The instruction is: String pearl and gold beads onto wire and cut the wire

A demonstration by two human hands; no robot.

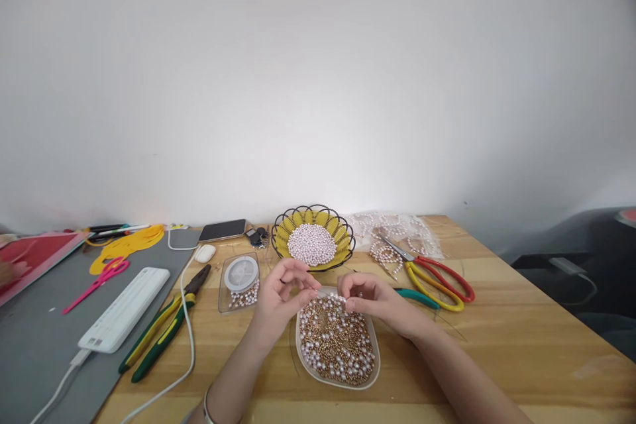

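Note:
Over a white container (pixel 374 359) full of gold and pale pink beads (pixel 338 338), both my hands are raised close together. The thumb and finger of my left hand (pixel 284 297) are pinched on one end of a thin, clear thread (pixel 325 292). At the other end, my right hand (pixel 371 301) pinches the thread beside a few pearl beads (pixel 339 297). The fingertips partly hide how the beads sit on it. Behind my hands stands a yellow basket (pixel 279 235) with a black wire rim, which holds many small pale beads (pixel 312 244).
Left of my hands are a clear box (pixel 222 305) with a thread spool (pixel 241 274), green-yellow pliers (pixel 169 324), a white power strip (pixel 124 309), a cable (pixel 191 351), pink scissors (pixel 99 283) and a phone (pixel 222 230). Red-yellow-handled scissors (pixel 437 278) and bead strands (pixel 386 260) lie right.

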